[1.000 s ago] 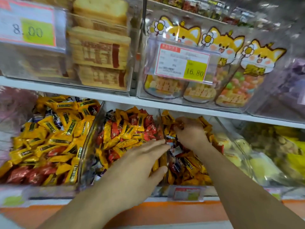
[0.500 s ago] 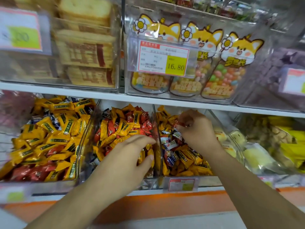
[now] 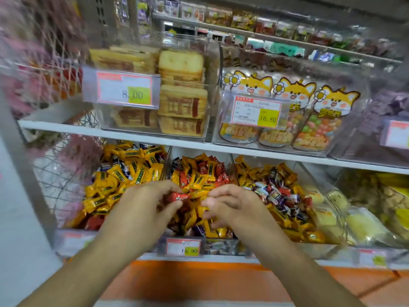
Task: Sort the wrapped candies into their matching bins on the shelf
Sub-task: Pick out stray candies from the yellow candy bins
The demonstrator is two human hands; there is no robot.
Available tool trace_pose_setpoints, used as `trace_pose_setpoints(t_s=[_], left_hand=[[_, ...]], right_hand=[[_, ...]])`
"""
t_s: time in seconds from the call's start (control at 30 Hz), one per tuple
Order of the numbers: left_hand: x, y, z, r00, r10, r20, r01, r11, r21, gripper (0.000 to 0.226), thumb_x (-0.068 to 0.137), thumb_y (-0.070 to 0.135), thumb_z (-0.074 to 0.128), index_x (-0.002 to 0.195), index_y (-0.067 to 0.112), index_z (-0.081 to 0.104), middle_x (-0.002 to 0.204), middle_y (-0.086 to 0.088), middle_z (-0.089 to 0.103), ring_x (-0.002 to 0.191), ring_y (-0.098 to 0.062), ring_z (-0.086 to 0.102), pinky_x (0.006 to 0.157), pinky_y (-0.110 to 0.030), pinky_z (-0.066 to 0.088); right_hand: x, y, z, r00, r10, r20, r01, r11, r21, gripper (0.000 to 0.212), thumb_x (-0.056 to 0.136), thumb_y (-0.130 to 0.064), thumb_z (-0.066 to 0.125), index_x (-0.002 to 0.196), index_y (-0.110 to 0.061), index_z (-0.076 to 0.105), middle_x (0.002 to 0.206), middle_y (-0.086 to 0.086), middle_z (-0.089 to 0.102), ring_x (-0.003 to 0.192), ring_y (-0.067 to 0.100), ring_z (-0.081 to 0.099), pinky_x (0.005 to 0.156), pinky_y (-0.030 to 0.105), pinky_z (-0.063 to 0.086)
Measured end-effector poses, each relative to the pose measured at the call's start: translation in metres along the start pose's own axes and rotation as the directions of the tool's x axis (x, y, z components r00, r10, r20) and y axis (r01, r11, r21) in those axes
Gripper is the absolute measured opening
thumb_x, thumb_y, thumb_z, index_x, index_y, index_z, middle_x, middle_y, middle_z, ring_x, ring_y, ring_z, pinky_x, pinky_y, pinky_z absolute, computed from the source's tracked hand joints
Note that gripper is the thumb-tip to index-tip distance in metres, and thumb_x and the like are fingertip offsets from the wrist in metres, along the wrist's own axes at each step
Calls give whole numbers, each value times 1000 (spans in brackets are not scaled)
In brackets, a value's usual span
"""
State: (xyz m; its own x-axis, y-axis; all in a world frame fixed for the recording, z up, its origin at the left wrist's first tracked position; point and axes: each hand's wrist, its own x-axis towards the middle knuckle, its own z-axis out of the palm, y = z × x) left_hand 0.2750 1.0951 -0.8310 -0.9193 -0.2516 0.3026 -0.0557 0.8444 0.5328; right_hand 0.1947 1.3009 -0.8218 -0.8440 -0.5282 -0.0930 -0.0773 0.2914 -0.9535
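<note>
Pinching a red candy (image 3: 177,197) at its body, left hand (image 3: 141,209) holds it; light, crinkly, slippery wrapper; right hand (image 3: 232,207) loosely curled, contents unclear
</note>
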Motion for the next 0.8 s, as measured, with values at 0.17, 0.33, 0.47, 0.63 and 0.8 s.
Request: trace_pose_setpoints(t_s=[0.17, 0.33, 0.47, 0.63, 0.8], left_hand=[[1, -31, -24, 987, -149, -54, 156, 974, 165, 59, 90, 32, 73, 146, 33, 53, 145, 5, 59, 130, -23, 57, 102, -41, 50], [7, -10, -1, 999, 22, 26, -24, 998, 59, 51, 93, 33, 69, 142, 37, 56, 144, 18, 54, 134, -11, 52, 110, -28, 39], [15, 18, 39, 973, 183, 141, -173, 982, -82, 50, 100, 41, 58, 148, 46, 45, 146, 38, 37, 138, 9, 37, 115, -18, 31], [22, 49, 83, 910, 299, 287, -269, 953, -137, 62, 105, 48, 47, 158, 52, 15, 161, 41, 2, 148, 14, 10, 124, -22, 21], [23, 59, 97, 895, 277, 350, -254, 961, -110, 66, 104, 54, 43, 160, 49, 8, 160, 42, -5, 147, 7, 24, 117, -14, 17]], right_hand=[[12, 9, -17, 990, -56, -128, 37, 989, -143, 8, 98, -27, 71, 106, -28, 70, 97, -3, 77, 91, 14, 74, 81, 34, 61], [32, 38, -76, 927, -177, -330, 64, 943, -325, 20, 100, -5, 64, 98, -24, 70, 97, 0, 72, 88, 8, 67, 80, 32, 57], [50, 63, -114, 927, -181, -328, -47, 812, -581, 37, 95, 0, 59, 106, -31, 75, 101, -12, 72, 97, 14, 70, 78, 28, 56], [61, 75, -121, 974, -156, -166, -41, 596, -802, 31, 96, -6, 67, 116, -27, 78, 127, -7, 69, 119, 15, 62, 99, 27, 52], [68, 87, -130, 949, -221, -226, -60, 577, -815, 15, 90, -4, 72, 87, -17, 79, 94, -5, 69, 94, 16, 66, 76, 29, 51]])
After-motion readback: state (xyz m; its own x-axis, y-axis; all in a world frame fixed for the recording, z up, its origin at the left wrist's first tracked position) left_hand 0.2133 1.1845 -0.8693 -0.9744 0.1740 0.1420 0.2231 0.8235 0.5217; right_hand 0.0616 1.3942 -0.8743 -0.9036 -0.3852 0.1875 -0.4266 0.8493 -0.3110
